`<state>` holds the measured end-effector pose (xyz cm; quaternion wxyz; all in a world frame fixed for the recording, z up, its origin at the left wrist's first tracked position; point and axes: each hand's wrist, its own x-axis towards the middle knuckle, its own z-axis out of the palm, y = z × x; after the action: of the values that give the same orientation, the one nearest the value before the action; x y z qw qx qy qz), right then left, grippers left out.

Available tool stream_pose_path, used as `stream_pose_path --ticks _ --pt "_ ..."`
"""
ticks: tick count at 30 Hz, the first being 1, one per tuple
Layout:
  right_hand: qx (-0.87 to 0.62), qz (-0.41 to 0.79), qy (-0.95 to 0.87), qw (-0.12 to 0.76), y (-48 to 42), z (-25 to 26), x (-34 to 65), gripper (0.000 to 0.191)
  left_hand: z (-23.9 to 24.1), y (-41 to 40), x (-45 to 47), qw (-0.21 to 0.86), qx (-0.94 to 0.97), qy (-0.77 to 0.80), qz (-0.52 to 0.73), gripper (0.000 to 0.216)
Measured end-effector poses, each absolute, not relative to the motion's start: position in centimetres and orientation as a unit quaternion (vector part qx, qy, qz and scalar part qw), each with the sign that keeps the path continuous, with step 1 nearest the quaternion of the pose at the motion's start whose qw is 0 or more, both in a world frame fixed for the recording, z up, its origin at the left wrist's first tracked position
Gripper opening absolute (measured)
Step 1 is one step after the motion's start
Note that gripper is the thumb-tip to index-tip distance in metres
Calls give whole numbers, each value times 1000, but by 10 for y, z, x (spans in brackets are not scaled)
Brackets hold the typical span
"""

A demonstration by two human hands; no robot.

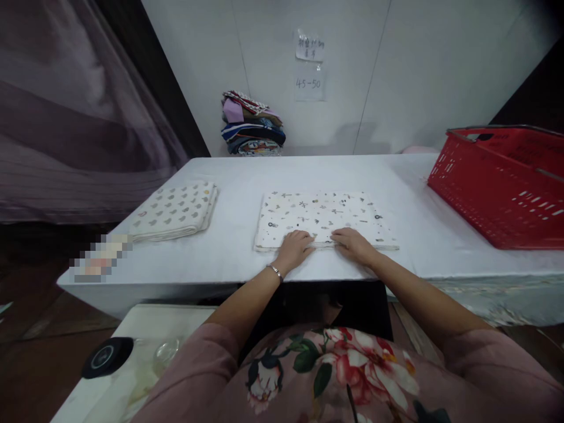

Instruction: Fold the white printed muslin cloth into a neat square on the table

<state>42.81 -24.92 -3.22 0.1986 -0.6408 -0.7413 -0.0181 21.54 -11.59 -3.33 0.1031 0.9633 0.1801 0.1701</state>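
A white patterned cloth (pixel 324 216) lies folded flat on the white table (pixel 308 170) in front of me. My left hand (pixel 296 247) rests on its near edge, fingers flat and pointing right. My right hand (pixel 352 244) lies beside it on the same edge, fingers flat and pointing left. The fingertips of the two hands nearly meet. A bracelet sits on my left wrist. A second folded white cloth with small grey prints (pixel 178 210) lies to the left on the table.
A red plastic basket (pixel 502 182) stands at the table's right end. A stack of folded coloured fabrics (pixel 251 124) sits against the back wall under paper notes. A low side table with a black round object (pixel 107 356) is at lower left.
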Motion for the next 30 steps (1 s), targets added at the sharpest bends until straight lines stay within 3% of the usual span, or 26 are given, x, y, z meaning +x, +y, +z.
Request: stream_pose_path --ticks 19,30 --pt "-669 -13 -735 110 -252 -19 412 38 -23 -124 225 46 975 178 123 23" --pt "-660 -57 -719 213 -260 -46 411 37 -25 -126 212 64 977 145 143 22"
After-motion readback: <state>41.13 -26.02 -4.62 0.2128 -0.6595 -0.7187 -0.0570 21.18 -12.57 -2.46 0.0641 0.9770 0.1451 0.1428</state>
